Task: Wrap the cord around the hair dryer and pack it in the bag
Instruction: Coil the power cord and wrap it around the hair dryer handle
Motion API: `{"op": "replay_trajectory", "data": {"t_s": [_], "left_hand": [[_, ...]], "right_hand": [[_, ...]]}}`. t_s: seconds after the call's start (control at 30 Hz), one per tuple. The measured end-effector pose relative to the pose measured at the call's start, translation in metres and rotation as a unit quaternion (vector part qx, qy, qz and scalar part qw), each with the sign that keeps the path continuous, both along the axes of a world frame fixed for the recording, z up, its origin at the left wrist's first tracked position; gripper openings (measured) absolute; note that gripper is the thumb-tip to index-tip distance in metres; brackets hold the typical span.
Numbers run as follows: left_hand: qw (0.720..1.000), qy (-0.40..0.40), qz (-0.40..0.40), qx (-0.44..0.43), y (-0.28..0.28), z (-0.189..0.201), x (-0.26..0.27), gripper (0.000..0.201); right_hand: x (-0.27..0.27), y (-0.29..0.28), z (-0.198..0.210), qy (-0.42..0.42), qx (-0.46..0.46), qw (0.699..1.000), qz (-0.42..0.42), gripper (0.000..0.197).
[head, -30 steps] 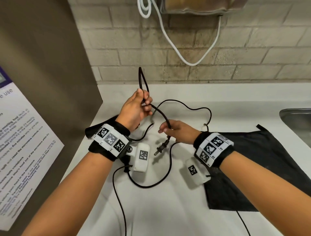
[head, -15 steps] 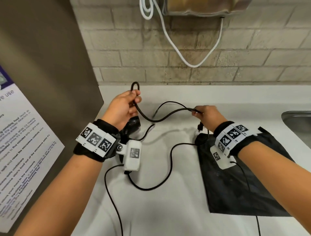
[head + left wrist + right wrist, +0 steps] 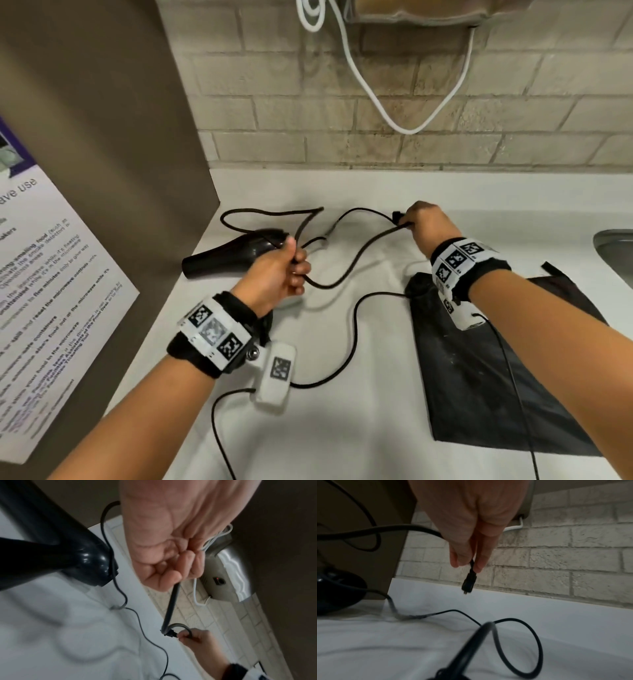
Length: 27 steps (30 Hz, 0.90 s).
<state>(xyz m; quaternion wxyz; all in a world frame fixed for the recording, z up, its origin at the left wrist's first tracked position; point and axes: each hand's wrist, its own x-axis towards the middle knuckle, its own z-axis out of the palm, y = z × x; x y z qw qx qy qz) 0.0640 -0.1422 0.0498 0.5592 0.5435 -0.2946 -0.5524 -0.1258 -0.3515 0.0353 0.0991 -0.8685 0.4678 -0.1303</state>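
Observation:
The black hair dryer (image 3: 222,260) lies at the counter's left, nozzle pointing left; it also shows in the left wrist view (image 3: 68,550). Just right of it, my left hand (image 3: 296,270) grips a bunch of the black cord (image 3: 359,253) in its fist (image 3: 171,566). From there the cord runs to my right hand (image 3: 409,222), which pinches it just behind the plug (image 3: 469,581) above the counter's back. A black bag (image 3: 496,359) lies flat at the right, under my right forearm.
A brown panel with a printed notice (image 3: 51,274) closes off the left side. On the brick wall hangs a metal dispenser (image 3: 411,10) with a white cable (image 3: 376,102). A steel sink (image 3: 616,253) begins at the right edge. Thin sensor cables cross the white counter (image 3: 342,428).
My left hand has come down from a raised position to the counter beside the dryer. My right hand has carried the plug end right and back, drawing the cord out between the hands.

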Motion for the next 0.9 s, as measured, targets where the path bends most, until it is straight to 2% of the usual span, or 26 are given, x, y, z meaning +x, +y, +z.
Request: {"op": "replay_trajectory", "data": {"t_s": [0.1, 0.13, 0.23, 0.37, 0.47, 0.6, 0.67, 0.7, 0.77, 0.8, 0.9], "left_hand": [[0.999, -0.034, 0.039, 0.017, 0.004, -0.016, -0.010, 0.030], [0.998, -0.041, 0.047, 0.019, 0.005, -0.019, -0.013, 0.028], [0.998, -0.047, 0.031, 0.014, 0.006, -0.026, -0.018, 0.025], [0.998, -0.059, 0.028, 0.000, -0.001, -0.030, -0.020, 0.025], [0.997, -0.067, 0.045, -0.001, -0.005, -0.031, -0.021, 0.024], [0.995, -0.069, 0.074, -0.009, -0.008, -0.028, -0.021, 0.024], [0.995, -0.082, 0.048, -0.003, -0.010, -0.025, -0.019, 0.023], [0.993, -0.116, 0.024, 0.012, -0.011, -0.024, -0.017, 0.021], [0.969, -0.242, 0.003, 0.049, -0.015, -0.019, -0.008, 0.018], [0.945, -0.322, 0.031, 0.057, -0.017, -0.016, 0.000, 0.018], [0.829, -0.529, 0.175, 0.043, -0.018, 0.001, 0.031, 0.028]], "right_hand": [[0.008, 0.015, 0.001, 0.167, 0.079, 0.983, 0.025, 0.031], [0.010, 0.023, 0.001, 0.185, 0.080, 0.978, 0.050, 0.036], [0.018, 0.055, -0.002, 0.170, 0.082, 0.971, 0.150, 0.053], [0.026, 0.087, -0.008, 0.217, 0.129, 0.931, 0.264, 0.050], [0.023, 0.092, -0.012, 0.176, 0.172, 0.927, 0.284, 0.039], [0.021, 0.101, -0.009, 0.072, 0.214, 0.937, 0.268, 0.033], [0.022, 0.106, -0.006, 0.041, 0.205, 0.939, 0.274, 0.025], [0.023, 0.106, -0.006, 0.035, 0.192, 0.943, 0.270, 0.021], [0.021, 0.105, -0.006, 0.045, 0.157, 0.957, 0.239, 0.018], [0.021, 0.103, -0.008, 0.055, 0.136, 0.964, 0.222, 0.018], [0.017, 0.101, -0.007, 0.076, 0.126, 0.970, 0.195, 0.019]]}}
